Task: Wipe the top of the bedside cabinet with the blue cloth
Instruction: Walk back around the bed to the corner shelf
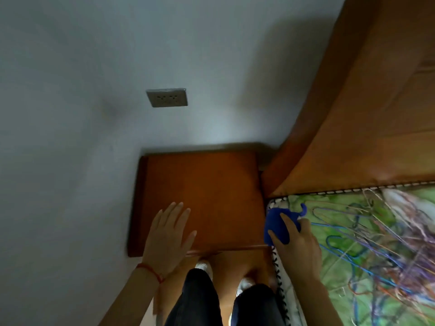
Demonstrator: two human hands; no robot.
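Note:
The bedside cabinet (207, 184) has a bare orange-brown wooden top and stands against the wall, beside the bed. My left hand (168, 238) lies flat with fingers spread over the top's near left corner. My right hand (297, 248) grips the bunched blue cloth (276, 225) just past the cabinet's right edge, over the corner of the mattress. The cloth is apart from the cabinet top.
A mattress (367, 243) with a green patterned cover and several wire hangers lies on the right. The wooden headboard (353, 114) rises behind it. A wall socket (167, 97) sits above the cabinet. My legs and white shoes (204, 267) stand on the floor below.

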